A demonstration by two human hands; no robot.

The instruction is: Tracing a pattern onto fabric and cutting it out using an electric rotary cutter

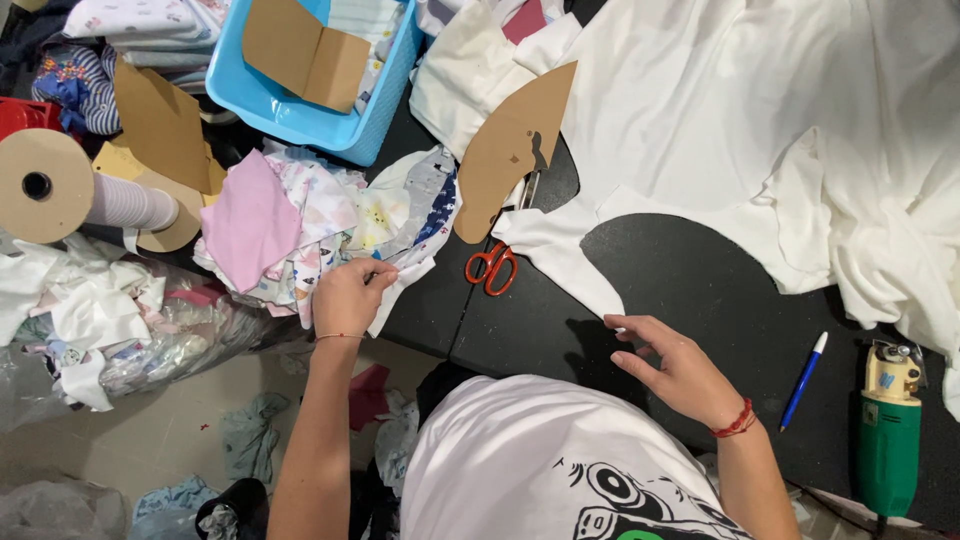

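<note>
My left hand (347,295) pinches the edge of a printed fabric piece (395,215) on top of a pile of patterned cloth scraps (290,225) at the table's left end. My right hand (675,365) hovers just above the black table (680,270) with fingers apart, holding nothing, close to a pointed tip of the large cream fabric (760,130). Orange-handled scissors (492,265) lie between my hands. A curved brown cardboard pattern (508,150) rests partly on the cream fabric.
A blue pen (803,380) and a green electric cutter (888,430) lie at the right. A blue basket (290,110) holding cardboard stands at the back left, near a cardboard roll (45,185). Bags of scraps (120,330) and bits of cloth sit on the floor.
</note>
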